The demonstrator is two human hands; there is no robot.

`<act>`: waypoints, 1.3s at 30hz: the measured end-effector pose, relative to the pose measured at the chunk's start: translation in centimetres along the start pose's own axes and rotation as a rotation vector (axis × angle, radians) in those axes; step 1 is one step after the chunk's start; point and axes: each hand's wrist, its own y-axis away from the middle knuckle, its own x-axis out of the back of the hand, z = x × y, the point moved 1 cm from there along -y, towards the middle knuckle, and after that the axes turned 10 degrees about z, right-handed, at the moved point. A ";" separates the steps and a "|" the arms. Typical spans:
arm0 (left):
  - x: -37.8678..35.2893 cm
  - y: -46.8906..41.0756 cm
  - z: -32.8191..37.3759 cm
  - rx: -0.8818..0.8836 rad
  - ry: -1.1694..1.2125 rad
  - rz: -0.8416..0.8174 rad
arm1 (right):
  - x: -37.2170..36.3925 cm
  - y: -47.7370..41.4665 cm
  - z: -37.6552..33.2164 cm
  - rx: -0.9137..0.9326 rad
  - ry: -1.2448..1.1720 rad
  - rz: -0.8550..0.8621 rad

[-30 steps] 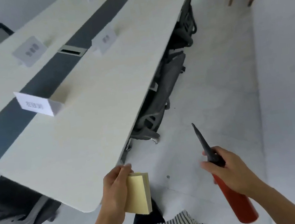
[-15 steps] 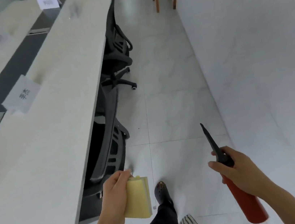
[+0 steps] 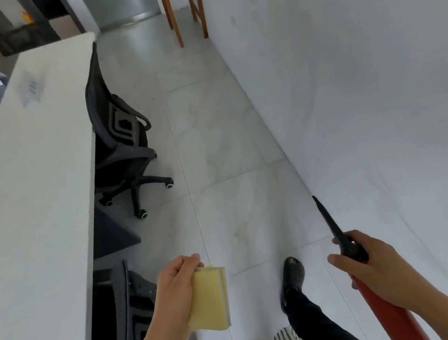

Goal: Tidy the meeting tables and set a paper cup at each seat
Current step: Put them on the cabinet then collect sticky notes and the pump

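open floor aisle (image 3: 228,146), wall (image 3: 362,78) right, table (image 3: 31,182) and chairs (image 3: 117,133) left

A black office chair (image 3: 117,133) stands on the tiled floor (image 3: 225,129). Wooden legs (image 3: 172,18), perhaps a stool's, stand beside the wall (image 3: 362,78)

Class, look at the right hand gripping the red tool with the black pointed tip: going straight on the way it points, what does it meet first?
Nothing close: the right hand aims its red tool with the black pointed tip over grey tiled floor. Probably the white wall first; depth is unclear.
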 end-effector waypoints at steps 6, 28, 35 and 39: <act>-9.4 -8.5 8.8 0.001 -0.020 0.025 | 4.3 -16.0 -3.0 0.032 0.058 0.018; -20.6 -46.3 37.9 0.102 0.152 0.201 | 5.4 -65.2 -30.5 0.186 0.162 -0.159; -25.9 -60.3 54.1 -0.009 0.099 0.072 | 6.6 -79.3 -39.2 0.146 0.137 -0.096; -29.4 -69.0 59.0 0.034 0.072 0.098 | 5.8 -89.4 -42.0 0.114 0.198 -0.147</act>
